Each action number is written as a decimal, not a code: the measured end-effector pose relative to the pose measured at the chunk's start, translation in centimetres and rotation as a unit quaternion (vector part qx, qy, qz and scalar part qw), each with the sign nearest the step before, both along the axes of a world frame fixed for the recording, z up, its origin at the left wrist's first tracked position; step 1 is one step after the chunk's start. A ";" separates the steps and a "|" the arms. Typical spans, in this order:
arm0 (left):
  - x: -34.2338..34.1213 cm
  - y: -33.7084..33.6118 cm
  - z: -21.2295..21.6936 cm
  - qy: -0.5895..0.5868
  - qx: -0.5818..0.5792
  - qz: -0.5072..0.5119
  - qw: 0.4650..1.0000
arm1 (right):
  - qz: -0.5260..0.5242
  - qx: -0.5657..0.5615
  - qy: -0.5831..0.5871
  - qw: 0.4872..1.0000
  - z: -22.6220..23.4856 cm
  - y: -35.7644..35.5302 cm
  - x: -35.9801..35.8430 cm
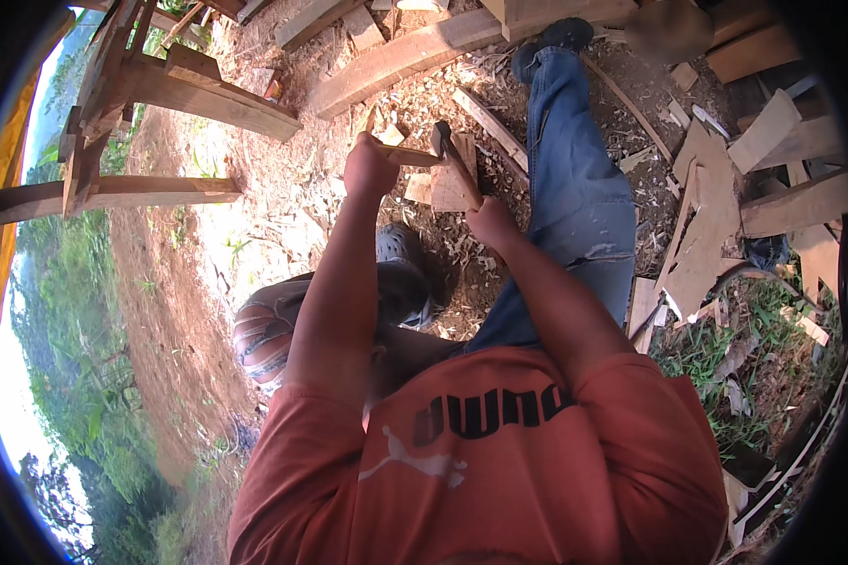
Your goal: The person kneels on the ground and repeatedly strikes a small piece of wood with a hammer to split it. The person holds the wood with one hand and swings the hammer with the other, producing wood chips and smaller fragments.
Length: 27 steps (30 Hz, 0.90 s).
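Observation:
My left hand (pixel 370 168) is closed around one end of a small wooden piece (pixel 412 156), which points to the right. In my right hand (pixel 493 224) is a hatchet-like tool (pixel 464 177) with a pale wooden handle. Its dark metal head is up against, or just over, the free end of the piece; I cannot tell if they touch. The blade shape is too small to make out. Below them a wooden block (pixel 445 196) lies on the ground between my feet, partly hidden by the handle.
Wood chips cover the ground. A long thick beam (pixel 405 61) lies beyond my hands. At the left stands a timber frame (pixel 207 99) with jutting beams. Split boards (pixel 702 221) and offcuts are heaped at the right. My legs (pixel 579 160) are on both sides of the block.

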<state>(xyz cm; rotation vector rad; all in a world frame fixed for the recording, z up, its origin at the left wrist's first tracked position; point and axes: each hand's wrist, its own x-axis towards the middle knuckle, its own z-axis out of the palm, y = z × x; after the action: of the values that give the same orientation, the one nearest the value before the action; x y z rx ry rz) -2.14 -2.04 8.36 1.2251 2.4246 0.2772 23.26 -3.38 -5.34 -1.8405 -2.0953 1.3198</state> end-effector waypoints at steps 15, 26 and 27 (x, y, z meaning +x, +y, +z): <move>-0.4 -0.4 -0.2 -0.005 0.001 0.005 1.000 | 0.024 -0.013 -0.050 0.998 0.8 -0.3 0.4; 0.3 -1.1 -0.4 -0.012 0.003 -0.005 1.000 | -0.004 -0.005 -0.023 1.000 0.1 -1.3 0.8; 0.2 -0.5 -0.4 -0.007 0.007 -0.009 1.000 | -0.008 0.001 -0.005 1.000 0.1 -0.6 0.7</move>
<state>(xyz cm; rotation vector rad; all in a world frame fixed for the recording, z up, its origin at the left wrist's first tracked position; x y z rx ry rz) -1.93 -2.54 7.94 1.2451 2.4021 0.2977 23.95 -3.97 -5.26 -1.8635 -2.0817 1.3060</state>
